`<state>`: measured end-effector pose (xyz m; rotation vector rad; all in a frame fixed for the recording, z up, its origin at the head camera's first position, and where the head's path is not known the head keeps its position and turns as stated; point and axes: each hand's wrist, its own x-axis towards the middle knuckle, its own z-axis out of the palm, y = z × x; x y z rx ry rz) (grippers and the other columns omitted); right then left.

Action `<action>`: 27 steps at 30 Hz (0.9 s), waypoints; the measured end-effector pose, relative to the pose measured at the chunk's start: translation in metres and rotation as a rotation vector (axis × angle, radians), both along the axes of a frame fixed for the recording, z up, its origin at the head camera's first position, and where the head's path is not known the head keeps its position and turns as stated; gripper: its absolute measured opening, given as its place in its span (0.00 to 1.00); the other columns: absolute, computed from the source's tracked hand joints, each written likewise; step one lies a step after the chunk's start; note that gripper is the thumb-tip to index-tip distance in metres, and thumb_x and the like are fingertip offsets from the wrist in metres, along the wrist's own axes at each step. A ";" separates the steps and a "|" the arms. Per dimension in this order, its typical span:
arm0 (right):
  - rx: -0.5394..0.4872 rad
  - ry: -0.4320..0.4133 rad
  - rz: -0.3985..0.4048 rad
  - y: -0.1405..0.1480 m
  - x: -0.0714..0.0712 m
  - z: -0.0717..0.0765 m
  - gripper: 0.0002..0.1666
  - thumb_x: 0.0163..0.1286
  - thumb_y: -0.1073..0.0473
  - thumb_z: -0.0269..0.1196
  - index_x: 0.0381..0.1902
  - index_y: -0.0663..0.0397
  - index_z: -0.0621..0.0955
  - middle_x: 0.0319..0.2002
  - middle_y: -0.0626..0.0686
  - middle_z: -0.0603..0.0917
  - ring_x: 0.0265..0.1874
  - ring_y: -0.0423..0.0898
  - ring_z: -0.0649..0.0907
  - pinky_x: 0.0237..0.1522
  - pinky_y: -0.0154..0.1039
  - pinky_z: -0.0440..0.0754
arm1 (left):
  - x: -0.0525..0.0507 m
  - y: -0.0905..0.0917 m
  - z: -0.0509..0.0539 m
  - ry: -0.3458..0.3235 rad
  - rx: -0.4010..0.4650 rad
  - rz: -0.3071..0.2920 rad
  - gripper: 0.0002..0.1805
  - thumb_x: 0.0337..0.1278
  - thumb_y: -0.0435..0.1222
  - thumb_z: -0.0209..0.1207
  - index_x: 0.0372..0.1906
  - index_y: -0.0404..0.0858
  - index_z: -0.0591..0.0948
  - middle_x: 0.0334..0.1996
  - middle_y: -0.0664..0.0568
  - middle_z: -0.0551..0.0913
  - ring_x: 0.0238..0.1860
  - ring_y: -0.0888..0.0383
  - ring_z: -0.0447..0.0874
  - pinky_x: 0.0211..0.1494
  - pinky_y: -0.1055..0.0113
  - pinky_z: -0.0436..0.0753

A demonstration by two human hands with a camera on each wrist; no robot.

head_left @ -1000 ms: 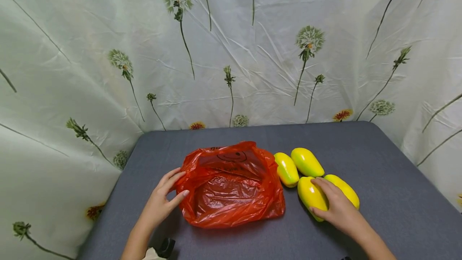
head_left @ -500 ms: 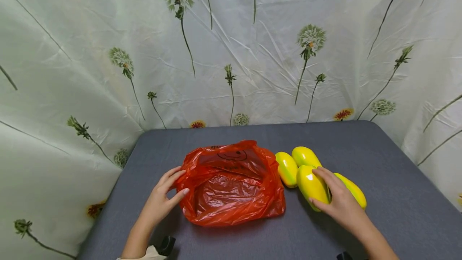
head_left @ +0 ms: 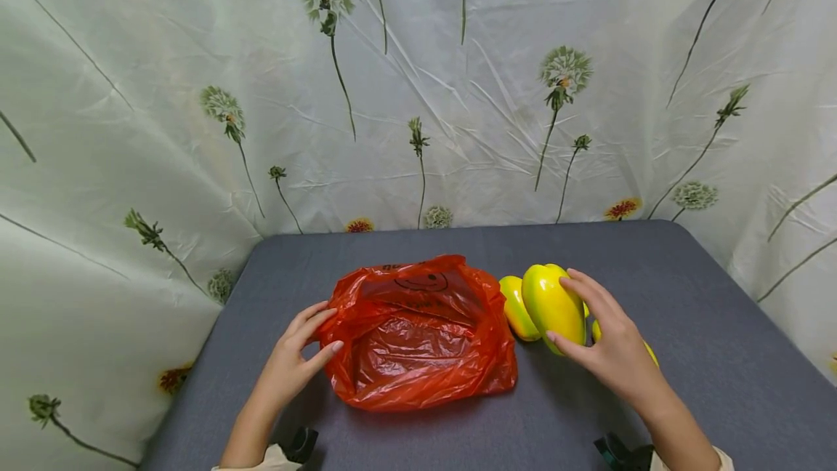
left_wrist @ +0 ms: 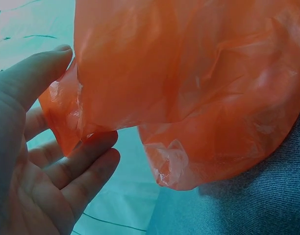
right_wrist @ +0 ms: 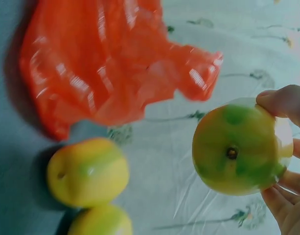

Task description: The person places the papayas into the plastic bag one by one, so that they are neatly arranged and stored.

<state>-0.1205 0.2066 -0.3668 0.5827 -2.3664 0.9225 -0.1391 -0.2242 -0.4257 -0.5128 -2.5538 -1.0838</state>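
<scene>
My left hand [head_left: 294,355] holds the left rim of a red plastic bag [head_left: 431,384], thumb on one side and fingers on the other. The bag stands with its mouth wide and a printed smiling face on its far inner wall. In the left wrist view, a fold of the bag [left_wrist: 66,107] lies between thumb and fingers. My right hand [head_left: 611,340] grips a yellow-green mango [head_left: 552,304], raised off the table. The right wrist view shows the held mango's stem end [right_wrist: 232,153] between thumb and fingers. Behind it sits another mango [head_left: 516,307]; others are mostly hidden.
Under my right hand a further mango [head_left: 650,355] peeks out on the grey table [head_left: 458,442]. Two mangoes lie beside the bag in the right wrist view, the nearer one [right_wrist: 88,171] fully visible. A flower-patterned curtain [head_left: 484,93] hangs behind the table.
My right hand has lifted the mango off the table and moved it up and slightly left toward the bag. A neighbouring mango shifted right. The left hand and bag stay put.
</scene>
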 end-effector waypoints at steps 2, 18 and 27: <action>-0.031 -0.003 0.021 -0.005 0.000 0.004 0.47 0.34 0.69 0.76 0.57 0.54 0.71 0.60 0.54 0.67 0.56 0.47 0.68 0.54 0.19 0.57 | 0.000 0.000 0.000 0.001 0.000 0.001 0.26 0.47 0.37 0.65 0.55 0.38 0.74 0.57 0.45 0.68 0.51 0.51 0.72 0.44 0.61 0.78; -0.146 -0.071 0.317 -0.072 -0.012 0.013 0.43 0.43 0.65 0.73 0.59 0.55 0.68 0.62 0.55 0.64 0.59 0.49 0.66 0.56 0.32 0.65 | 0.001 0.000 0.002 0.010 0.008 -0.011 0.26 0.47 0.35 0.65 0.55 0.38 0.74 0.57 0.46 0.68 0.50 0.52 0.72 0.44 0.61 0.78; -0.205 -0.184 0.482 -0.118 -0.022 0.002 0.40 0.50 0.59 0.70 0.61 0.50 0.66 0.63 0.54 0.62 0.59 0.47 0.66 0.53 0.45 0.71 | 0.002 0.000 0.003 0.013 0.012 -0.012 0.26 0.46 0.34 0.65 0.55 0.38 0.74 0.57 0.47 0.68 0.50 0.54 0.72 0.44 0.61 0.78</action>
